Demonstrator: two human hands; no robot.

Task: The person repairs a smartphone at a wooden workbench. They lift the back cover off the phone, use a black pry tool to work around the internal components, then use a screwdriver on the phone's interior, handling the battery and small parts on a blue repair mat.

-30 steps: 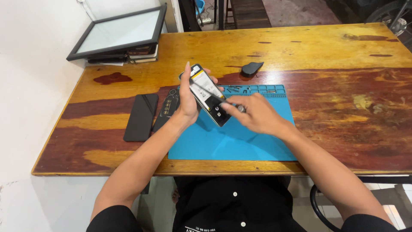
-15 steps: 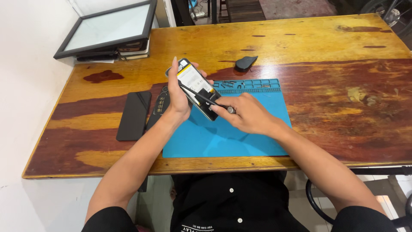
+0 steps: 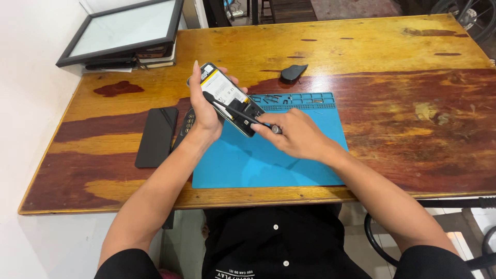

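My left hand (image 3: pixel 204 106) grips an opened smartphone (image 3: pixel 227 95) from its left side, holding it tilted above the blue work mat (image 3: pixel 268 160). The phone's back is off, showing a pale battery and dark boards. My right hand (image 3: pixel 292 135) pinches a thin black screwdriver (image 3: pixel 240 112) whose tip rests on the phone's inner parts near the left thumb.
A black phone panel (image 3: pixel 156 136) lies flat left of the mat, with another dark part (image 3: pixel 187 124) beside it. A small black object (image 3: pixel 293 72) sits behind the mat. A framed screen (image 3: pixel 121 31) on stacked books rests at the far left corner. A white wall runs along the left.
The screwdriver tip has slid up along the phone's inside toward my left thumb. The phone stays in my left hand; the view has shifted a little.
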